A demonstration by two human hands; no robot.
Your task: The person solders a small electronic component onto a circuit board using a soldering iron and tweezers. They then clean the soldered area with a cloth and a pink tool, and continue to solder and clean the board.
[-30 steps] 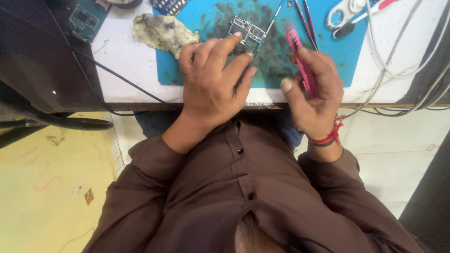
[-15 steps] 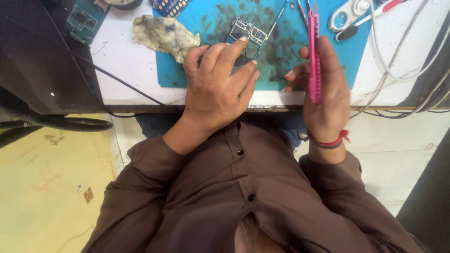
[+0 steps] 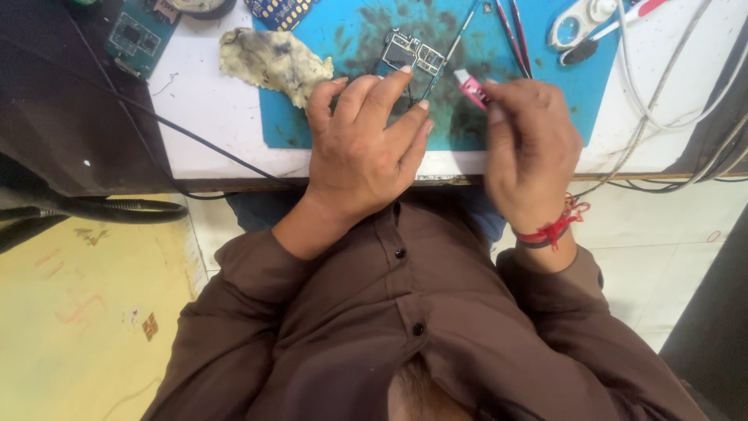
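A small phone circuit board [image 3: 413, 53] lies on a stained blue work mat [image 3: 366, 125]. My left hand [image 3: 362, 148] rests on the mat with its fingertips touching the near edge of the board. My right hand [image 3: 530, 148] is closed around a pink-handled tool [image 3: 471, 86], whose end points toward the board's right side. Only the tool's upper end shows beyond my fingers. A thin metal probe [image 3: 456, 35] lies on the mat just right of the board.
A dirty yellowish cloth [image 3: 273, 61] lies left of the mat. A green circuit board [image 3: 132, 35] sits at far left. Tweezers [image 3: 514, 31], a white magnifier [image 3: 576, 23] and white cables [image 3: 662, 101] lie at right. A black cable [image 3: 195, 144] crosses the white table [image 3: 210, 117].
My right hand has turned the pink tool from upright down toward the board, so the hand now covers most of it. My left hand has stayed on the board.
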